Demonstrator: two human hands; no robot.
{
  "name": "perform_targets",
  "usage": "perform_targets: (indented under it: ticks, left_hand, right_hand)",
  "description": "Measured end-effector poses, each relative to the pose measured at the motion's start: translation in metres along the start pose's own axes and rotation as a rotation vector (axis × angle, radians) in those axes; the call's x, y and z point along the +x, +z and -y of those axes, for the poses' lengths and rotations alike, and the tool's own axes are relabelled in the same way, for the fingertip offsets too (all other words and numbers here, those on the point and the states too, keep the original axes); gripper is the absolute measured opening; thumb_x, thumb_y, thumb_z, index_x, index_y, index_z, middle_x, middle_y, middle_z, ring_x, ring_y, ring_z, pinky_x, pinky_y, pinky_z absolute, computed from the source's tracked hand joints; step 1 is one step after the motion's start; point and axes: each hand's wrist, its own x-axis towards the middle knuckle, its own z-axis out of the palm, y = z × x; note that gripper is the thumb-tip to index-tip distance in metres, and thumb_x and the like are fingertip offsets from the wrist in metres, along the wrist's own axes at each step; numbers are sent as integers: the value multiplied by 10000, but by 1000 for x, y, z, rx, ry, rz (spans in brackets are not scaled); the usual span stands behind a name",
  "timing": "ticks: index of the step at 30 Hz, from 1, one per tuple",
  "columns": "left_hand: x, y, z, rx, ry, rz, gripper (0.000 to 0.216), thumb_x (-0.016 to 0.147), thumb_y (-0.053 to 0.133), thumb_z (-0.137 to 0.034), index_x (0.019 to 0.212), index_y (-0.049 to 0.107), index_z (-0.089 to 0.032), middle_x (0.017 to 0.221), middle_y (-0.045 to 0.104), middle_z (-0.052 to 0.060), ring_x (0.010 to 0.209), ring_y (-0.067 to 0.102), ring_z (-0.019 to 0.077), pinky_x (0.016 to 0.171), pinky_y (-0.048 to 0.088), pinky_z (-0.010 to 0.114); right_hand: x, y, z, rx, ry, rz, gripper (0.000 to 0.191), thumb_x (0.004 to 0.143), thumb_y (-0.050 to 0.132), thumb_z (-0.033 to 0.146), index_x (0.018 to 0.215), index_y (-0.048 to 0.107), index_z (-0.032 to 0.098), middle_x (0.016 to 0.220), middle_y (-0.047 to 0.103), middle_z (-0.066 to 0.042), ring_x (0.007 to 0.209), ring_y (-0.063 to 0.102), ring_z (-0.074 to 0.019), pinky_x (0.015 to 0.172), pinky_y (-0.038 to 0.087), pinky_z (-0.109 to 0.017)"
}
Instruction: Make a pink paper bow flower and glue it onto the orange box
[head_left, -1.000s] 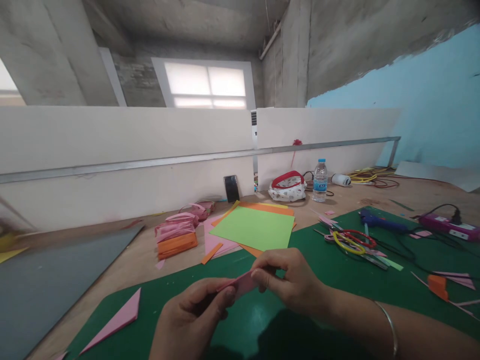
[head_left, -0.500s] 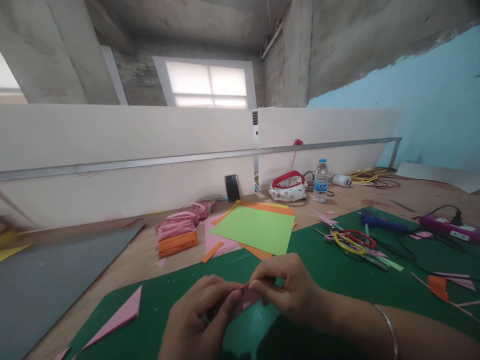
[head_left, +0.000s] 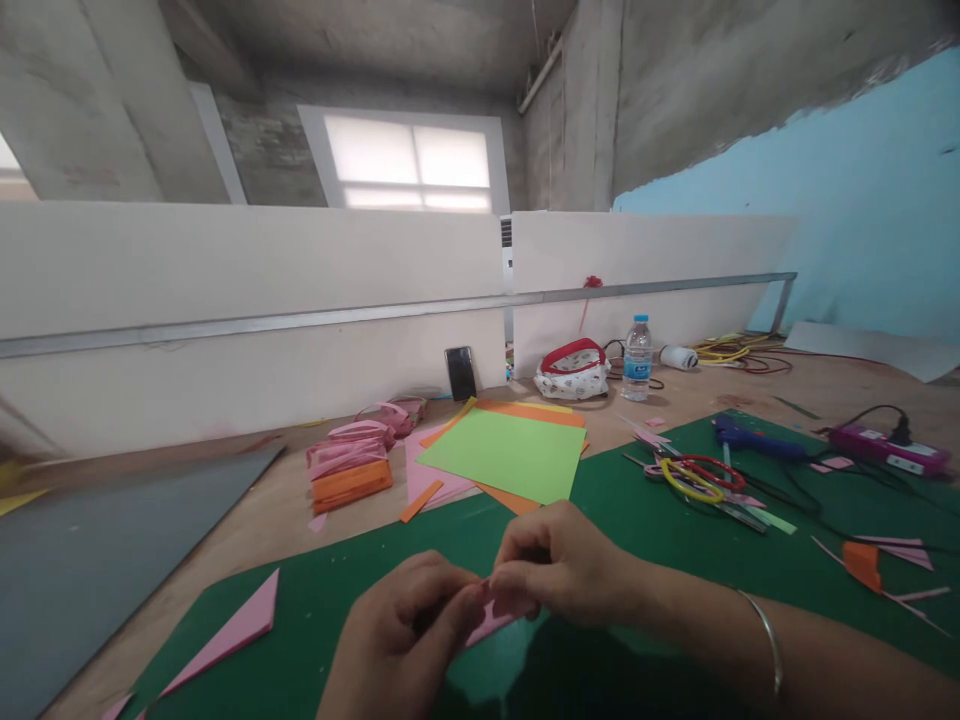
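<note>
Head view. I see the left hand [head_left: 405, 640] and the right hand [head_left: 562, 565] meeting low in the middle of the frame, just above the green cutting mat [head_left: 660, 530]. Both are pinched on one small pink paper piece [head_left: 495, 615], held between them. The left fingertips close on its near end, and the right thumb and fingers close on its far end. I note a silver bangle [head_left: 763, 640] on the right wrist. A pink paper triangle [head_left: 232, 635] lies flat on the mat, well to the left. Beyond the hands, a light green sheet [head_left: 502, 455] overlaps the mat's far edge. Left of the sheet sits a stack of pink and orange strips [head_left: 351, 475]. To the right, scissors [head_left: 701, 478] rest on the mat. A water bottle [head_left: 637, 358] stands upright near the white partition.
</note>
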Motion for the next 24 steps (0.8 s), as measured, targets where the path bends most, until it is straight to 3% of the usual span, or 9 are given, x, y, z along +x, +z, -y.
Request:
perform_targets:
  ticks: [4,8,13,20,22,24]
  left_hand:
    - [0,0,0,20,-16,-50,272,778,566,-367,558,645,-229,588,582,-6,580,542,153,557,373,224]
    - [0,1,-3,18,-16,-40,259,784,564,-375,599,679,-234,606,623,1,586,552,155,558,372,226]
    - [0,2,-4,-11,-55,22,278,779,565,-409,603,681,-227,630,634,13,618,564,164,579,390,226]
    - [1,-2,-3,-43,-62,-28,258,764,575,-383,581,663,-223,599,594,-5,603,530,155,560,362,223]
    - [3,-7,-2,-43,-113,-50,266,756,576,-405,579,638,-216,588,565,-14,602,509,154,545,349,223]
    - [5,-12,0,-29,-153,-61,291,759,560,-430,575,611,-210,577,532,-22,594,486,151,537,337,226]
  right_hand:
    - [4,2,-4,259,174,125,157,656,699,223,646,567,139,544,600,40,452,532,-62,446,428,-160]
    - [3,3,-1,230,254,163,136,670,665,197,619,552,141,483,573,53,391,494,-47,371,375,-127]
    - [2,-1,5,114,226,196,127,679,668,198,656,547,166,423,522,84,338,434,-46,295,280,-113]
    - [1,-14,0,-132,199,115,392,624,754,380,465,473,158,354,331,105,323,287,-26,291,169,-147]
    - [3,-19,1,-165,176,99,359,609,769,356,489,503,147,400,388,93,376,333,-31,327,214,-140]
    - [4,-21,2,-160,100,110,248,567,798,275,666,613,144,564,542,63,510,473,-58,425,340,-132]
